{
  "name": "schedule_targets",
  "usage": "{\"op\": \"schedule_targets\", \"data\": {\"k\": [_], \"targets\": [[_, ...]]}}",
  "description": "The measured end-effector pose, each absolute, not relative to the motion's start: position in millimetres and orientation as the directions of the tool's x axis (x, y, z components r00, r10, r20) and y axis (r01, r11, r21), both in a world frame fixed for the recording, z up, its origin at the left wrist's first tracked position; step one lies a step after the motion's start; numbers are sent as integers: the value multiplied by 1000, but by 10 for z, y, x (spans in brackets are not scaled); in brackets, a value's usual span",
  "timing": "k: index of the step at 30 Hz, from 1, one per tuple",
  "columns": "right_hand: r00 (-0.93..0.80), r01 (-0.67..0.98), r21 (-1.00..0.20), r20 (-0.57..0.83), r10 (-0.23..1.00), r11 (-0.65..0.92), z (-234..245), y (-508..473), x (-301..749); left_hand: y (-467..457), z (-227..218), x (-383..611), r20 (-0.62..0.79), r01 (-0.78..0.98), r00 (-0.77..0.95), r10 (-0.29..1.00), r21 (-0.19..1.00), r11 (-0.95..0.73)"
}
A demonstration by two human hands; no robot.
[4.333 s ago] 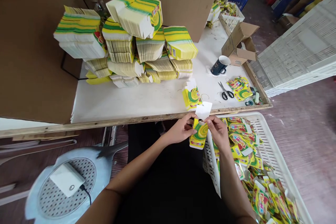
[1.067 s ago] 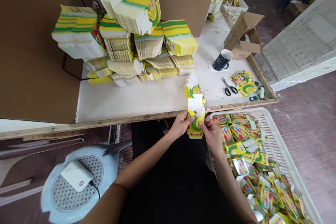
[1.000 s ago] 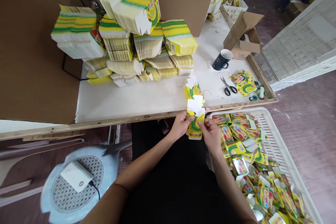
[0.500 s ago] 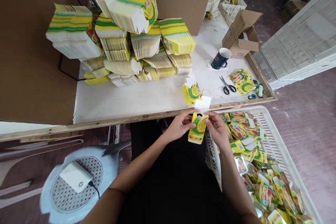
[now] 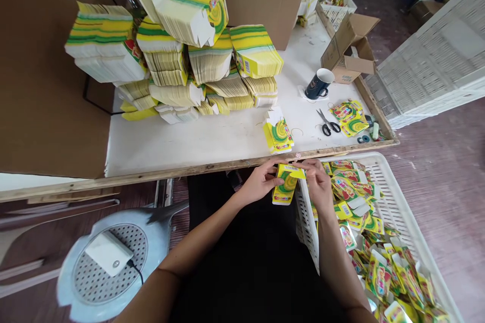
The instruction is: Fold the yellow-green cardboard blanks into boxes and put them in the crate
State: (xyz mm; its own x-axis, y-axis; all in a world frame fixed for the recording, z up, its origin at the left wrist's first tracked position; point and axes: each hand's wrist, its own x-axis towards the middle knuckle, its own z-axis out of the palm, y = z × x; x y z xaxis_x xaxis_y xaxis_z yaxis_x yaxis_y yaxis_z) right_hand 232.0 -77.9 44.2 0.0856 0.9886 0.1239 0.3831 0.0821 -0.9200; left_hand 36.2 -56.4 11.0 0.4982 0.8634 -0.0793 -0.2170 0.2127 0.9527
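Note:
A small yellow and green carton (image 5: 286, 185) is held between both hands just below the table's front edge. My left hand (image 5: 261, 183) grips its left side with curled fingers. My right hand (image 5: 317, 182) pinches its right top corner, and the top flap lies folded down. A short stack of flat cartons (image 5: 278, 133) rests on the white table (image 5: 197, 141) right above my hands. Bundles of flat carton blanks (image 5: 182, 50) are piled at the back of the table.
A white slatted crate (image 5: 390, 202) with several folded cartons stands at my right. Scissors (image 5: 328, 125), a dark mug (image 5: 318, 84) and an open cardboard box (image 5: 350, 50) sit on the table's right side. A fan (image 5: 106, 257) lies on the floor at left.
The carton's white top flap, standing up half a second ago, is now folded down over the carton. Both hands stay on it at about the same spot.

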Motion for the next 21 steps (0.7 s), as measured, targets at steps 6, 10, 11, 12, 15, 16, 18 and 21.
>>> {"op": "schedule_targets", "data": {"k": [6, 10, 11, 12, 15, 16, 18, 21], "targets": [[-61, 343, -928, -180, 982, -149, 486, -803, 2334, -593, 112, 407, -95, -180, 489, 867, 962, 207], [39, 545, -826, -143, 989, -141, 443, -773, 2317, -584, 121, 411, -85, -206, 544, 835, 951, 231], [60, 586, -799, -127, 990, -138, 449, -768, 2303, -578, 124, 411, -92, -217, 543, 834, 945, 245], [74, 608, -782, -111, 991, -133, 460, -766, 2287, -570, 127, 411, -101, -227, 536, 838, 939, 259], [69, 600, -793, -83, 994, -107, 500, -770, 2260, -545, 138, 410, -129, -244, 496, 859, 928, 281], [58, 582, -807, -82, 995, -101, 504, -772, 2266, -538, 142, 410, -138, -247, 487, 863, 925, 287], [49, 533, -841, -76, 996, -90, 487, -772, 2296, -532, 146, 415, -152, -249, 484, 862, 920, 302], [34, 432, -900, -41, 999, -51, 407, -766, 2335, -559, 148, 456, -160, -216, 462, 872, 934, 286]]}}
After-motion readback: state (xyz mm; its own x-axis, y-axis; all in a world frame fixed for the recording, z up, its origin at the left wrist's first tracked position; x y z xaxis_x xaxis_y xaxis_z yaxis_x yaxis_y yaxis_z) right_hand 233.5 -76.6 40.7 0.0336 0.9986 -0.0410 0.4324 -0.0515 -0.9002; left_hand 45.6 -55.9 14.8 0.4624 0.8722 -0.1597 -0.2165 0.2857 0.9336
